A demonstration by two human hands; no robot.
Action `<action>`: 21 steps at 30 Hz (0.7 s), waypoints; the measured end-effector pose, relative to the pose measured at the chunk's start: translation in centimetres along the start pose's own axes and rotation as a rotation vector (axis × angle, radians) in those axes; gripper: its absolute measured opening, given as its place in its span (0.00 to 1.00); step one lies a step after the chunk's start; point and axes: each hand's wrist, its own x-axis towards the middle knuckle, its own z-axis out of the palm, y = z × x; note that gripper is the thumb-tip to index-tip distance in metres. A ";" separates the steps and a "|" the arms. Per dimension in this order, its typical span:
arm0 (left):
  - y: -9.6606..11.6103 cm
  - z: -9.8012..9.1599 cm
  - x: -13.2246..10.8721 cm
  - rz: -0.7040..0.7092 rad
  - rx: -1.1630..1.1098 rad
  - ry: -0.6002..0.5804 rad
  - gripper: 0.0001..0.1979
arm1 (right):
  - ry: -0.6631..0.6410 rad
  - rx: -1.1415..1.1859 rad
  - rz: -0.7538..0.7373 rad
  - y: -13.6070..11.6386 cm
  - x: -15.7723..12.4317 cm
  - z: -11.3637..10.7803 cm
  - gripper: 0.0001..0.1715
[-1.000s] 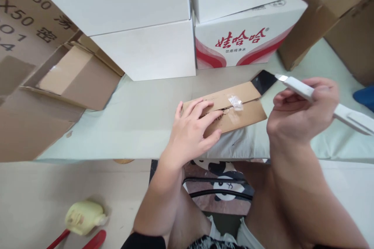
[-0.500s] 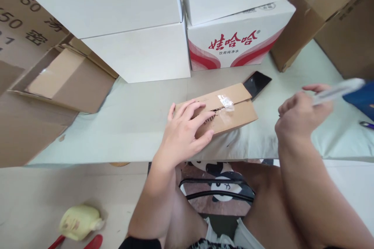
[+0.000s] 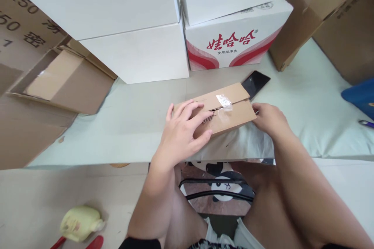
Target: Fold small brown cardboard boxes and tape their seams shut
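A small brown cardboard box (image 3: pixel 233 118) lies flat on the cloth-covered table, with a piece of clear tape (image 3: pixel 223 101) across the seam between its flaps. My left hand (image 3: pixel 182 130) rests on the box's left part, fingers spread over the top and thumb along the near edge. At the box's right end, my right hand (image 3: pixel 270 118) is closed, fingertips against or close to the end face. Only a small glint shows at those fingers; what they hold is mostly hidden. A dark phone (image 3: pixel 256 83) lies just behind the box's right corner, partly covered by it.
White cartons (image 3: pixel 140 54) and a red-and-white water carton (image 3: pixel 233 42) stand along the back. Large brown boxes stand at left (image 3: pixel 73 78) and right (image 3: pixel 295 31). A blue object (image 3: pixel 360 97) and a pen (image 3: pixel 366 124) lie at the right edge. On the floor is a yellow bottle (image 3: pixel 80 223).
My right hand has come left and in to the box's right end; the pale, elongated object it held is now almost out of sight. My left hand and the box stay put.
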 end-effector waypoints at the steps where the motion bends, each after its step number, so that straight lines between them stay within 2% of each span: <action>1: 0.0 0.0 0.0 -0.002 -0.002 0.001 0.17 | -0.021 -0.002 -0.001 -0.1 0.0 0.0 0.14; 3: 0.0 0.0 0.0 -0.004 -0.005 0.000 0.17 | -0.009 0.037 -0.004 -0.3 -0.1 -0.2 0.14; 4: 0.0 0.0 0.0 -0.003 -0.008 -0.001 0.17 | 0.043 0.093 -0.001 -0.6 -0.1 -0.3 0.13; 7: 0.0 0.0 -0.1 0.002 -0.018 0.003 0.18 | 0.317 0.442 -0.025 -1.4 -0.6 -0.9 0.10; 9: 0.0 0.0 -0.1 0.000 -0.024 0.009 0.17 | 0.440 0.730 -0.115 -2.1 -1.3 -1.4 0.11; 11: 0.0 0.0 0.0 -0.006 -0.035 0.014 0.17 | 0.451 0.861 -0.246 -2.8 -2.0 -1.8 0.13; 15: 0.0 0.0 0.0 -0.035 -0.102 0.044 0.14 | 0.428 0.701 -0.427 -3.9 -3.2 -2.2 0.14; 18: -0.1 0.1 0.1 -0.051 -0.184 0.098 0.12 | 0.492 0.604 -0.412 -4.4 -3.4 -2.0 0.12; 21: -0.3 0.3 0.1 -0.064 -0.274 0.203 0.11 | 0.533 0.548 -0.379 -4.7 -3.3 -1.7 0.12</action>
